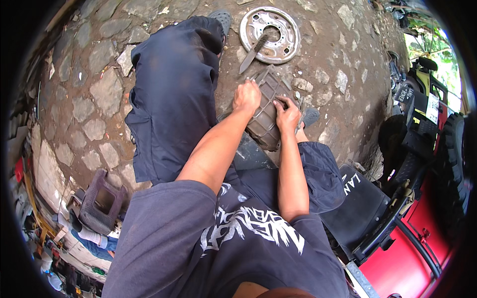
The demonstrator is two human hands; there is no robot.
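Observation:
A ribbed metal casing (265, 110), brown with dirt, stands tilted between my lower legs. My left hand (247, 96) is closed in a fist at its upper left side; what the fingers hold, if anything, is hidden. On the right side of the casing, my right hand (287, 115) has its fingers bent over the ribbed face and edge. Beyond the casing lies a round metal plate (290, 43) with a large centre hole. A brush-like tool (254, 53) with dark bristles and a flat handle rests partly across that plate.
Stones set in packed dirt (107, 92) make up the ground. To my right are a red vehicle body (407, 248), a black mud flap (360, 198) and a large tyre (452, 164). A worn, dark frame-shaped part (102, 203) sits at the left, near another person's leg (92, 238).

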